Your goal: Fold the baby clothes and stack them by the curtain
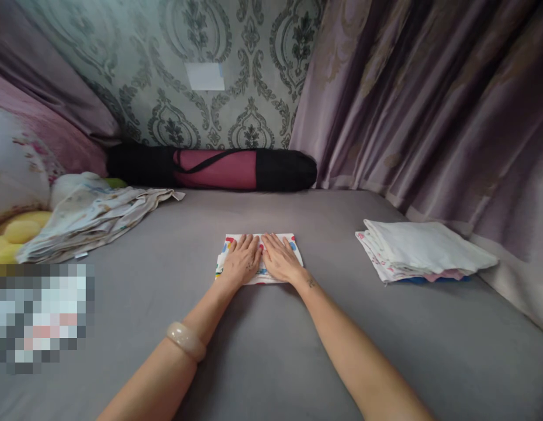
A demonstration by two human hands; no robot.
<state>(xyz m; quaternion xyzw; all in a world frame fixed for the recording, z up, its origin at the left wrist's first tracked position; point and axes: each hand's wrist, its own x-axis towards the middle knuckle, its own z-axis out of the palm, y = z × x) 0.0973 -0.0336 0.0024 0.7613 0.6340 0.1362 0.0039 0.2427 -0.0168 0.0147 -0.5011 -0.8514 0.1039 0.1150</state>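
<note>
A folded white cloth with red, blue and yellow patterns (pixel 262 279) lies flat on the grey sheet, straight ahead of me. My left hand (pixel 244 260) rests palm down on its left half, fingers stretched out and pointing away from me. On the right half, my right hand (pixel 280 257) lies flat in the same way. The two hands are close together, and they cover much of the cloth's pattern. A pale bangle (pixel 186 341) circles my left forearm.
Folded white cloths (pixel 429 248) are stacked at the right, near the purple curtain (pixel 385 117). Loosely layered printed cloths (pixel 100 216) lie at the left beside a yellow plush thing (pixel 21 234). A long black and maroon bag (pixel 214 169) lies along the wall. A blurred patch covers the lower left.
</note>
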